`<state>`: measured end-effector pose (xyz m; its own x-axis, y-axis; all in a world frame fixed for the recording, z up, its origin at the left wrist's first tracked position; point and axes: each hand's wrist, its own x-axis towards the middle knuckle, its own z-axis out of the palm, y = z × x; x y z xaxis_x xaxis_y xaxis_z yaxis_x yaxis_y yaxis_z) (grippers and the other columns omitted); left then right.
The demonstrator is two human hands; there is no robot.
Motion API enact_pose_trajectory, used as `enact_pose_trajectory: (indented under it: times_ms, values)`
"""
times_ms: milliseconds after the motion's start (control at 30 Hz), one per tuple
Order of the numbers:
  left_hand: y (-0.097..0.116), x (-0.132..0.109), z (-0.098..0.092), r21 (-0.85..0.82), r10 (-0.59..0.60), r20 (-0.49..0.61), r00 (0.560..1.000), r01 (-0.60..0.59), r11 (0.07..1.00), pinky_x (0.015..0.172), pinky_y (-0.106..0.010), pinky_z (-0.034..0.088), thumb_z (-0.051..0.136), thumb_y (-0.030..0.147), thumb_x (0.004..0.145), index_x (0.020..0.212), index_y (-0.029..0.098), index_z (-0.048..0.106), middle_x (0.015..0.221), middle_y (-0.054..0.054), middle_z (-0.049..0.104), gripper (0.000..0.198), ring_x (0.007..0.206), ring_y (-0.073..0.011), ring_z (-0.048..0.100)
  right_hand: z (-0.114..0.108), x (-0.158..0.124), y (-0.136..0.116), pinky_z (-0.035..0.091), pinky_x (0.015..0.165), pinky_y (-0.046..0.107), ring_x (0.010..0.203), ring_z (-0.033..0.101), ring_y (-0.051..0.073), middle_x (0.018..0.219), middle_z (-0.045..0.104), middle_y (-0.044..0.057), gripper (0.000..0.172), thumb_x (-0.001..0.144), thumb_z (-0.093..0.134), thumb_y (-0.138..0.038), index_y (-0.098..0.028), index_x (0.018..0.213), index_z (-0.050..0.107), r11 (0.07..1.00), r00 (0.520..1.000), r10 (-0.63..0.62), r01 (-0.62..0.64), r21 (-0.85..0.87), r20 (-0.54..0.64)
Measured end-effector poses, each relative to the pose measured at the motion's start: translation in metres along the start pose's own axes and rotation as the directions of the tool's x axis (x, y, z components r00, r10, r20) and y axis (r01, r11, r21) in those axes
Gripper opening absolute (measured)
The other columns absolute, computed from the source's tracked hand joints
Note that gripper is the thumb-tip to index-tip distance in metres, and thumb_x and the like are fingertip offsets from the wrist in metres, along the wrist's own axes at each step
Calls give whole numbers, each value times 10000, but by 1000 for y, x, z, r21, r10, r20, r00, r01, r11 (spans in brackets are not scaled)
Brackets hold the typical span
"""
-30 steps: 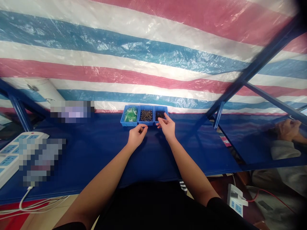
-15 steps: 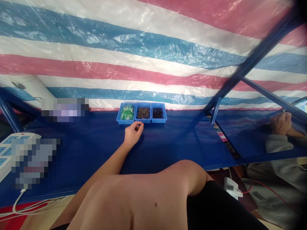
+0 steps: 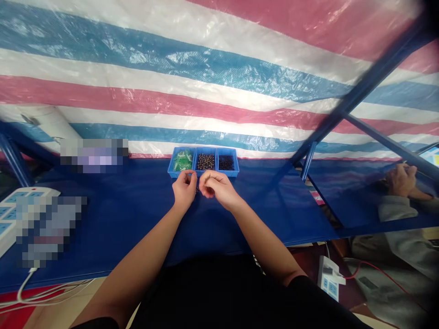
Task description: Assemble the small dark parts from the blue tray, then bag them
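Observation:
My left hand (image 3: 184,189) and my right hand (image 3: 217,187) meet over the blue table cover (image 3: 137,219), fingertips pinched together around a tiny dark part too small to name. Just beyond them stand three small blue bins side by side: the left bin (image 3: 181,161) holds green pieces, the middle bin (image 3: 206,161) brownish small parts, the right bin (image 3: 226,162) dark small parts. Both hands hover a little in front of the middle bin.
A white power strip (image 3: 8,214) with a cable lies at the left edge. A striped tarp (image 3: 219,82) hangs behind the table. Blue metal frame bars (image 3: 360,91) cross at the right. Another person's hand (image 3: 401,179) works at the far right.
My right hand left the right bin, swung out of sight with the arm close to the camera, then came back beside my left hand, where both fingertips now pinch together.

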<state>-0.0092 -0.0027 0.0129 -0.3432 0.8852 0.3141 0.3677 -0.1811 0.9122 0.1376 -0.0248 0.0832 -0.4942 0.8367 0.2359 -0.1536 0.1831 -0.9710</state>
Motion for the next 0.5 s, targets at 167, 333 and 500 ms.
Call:
enact_pose_trajectory:
  times_ms: [167, 333, 500]
  values:
    - [-10, 8, 1, -39, -56, -147, 987, 51, 998, 574, -232, 439, 497, 368, 880, 978, 197, 595, 608, 34, 562, 220, 552, -123, 556, -19, 18, 69, 460, 752, 260, 758, 558, 135, 851, 625, 14, 212, 834, 507, -151, -198, 956, 674, 738, 990, -11, -85, -669, -139]
    - [-18, 11, 5, -85, -118, -160, 980, 105, 991, 613, -242, 464, 472, 292, 856, 929, 202, 592, 627, 25, 578, 167, 588, -133, 583, -17, 13, 88, 452, 904, 303, 1002, 553, 189, 1057, 600, 75, 340, 876, 560, -224, -208, 1207, 637, 520, 999, -11, 33, -854, 31]
    - [-27, 8, 11, -63, -157, -105, 982, 151, 987, 614, -248, 463, 472, 320, 854, 913, 201, 604, 644, 11, 605, 187, 614, -145, 596, -16, 14, 93, 451, 902, 294, 1000, 552, 184, 1027, 596, 67, 222, 917, 545, -269, -210, 1075, 689, 462, 999, -19, 52, -886, 49]
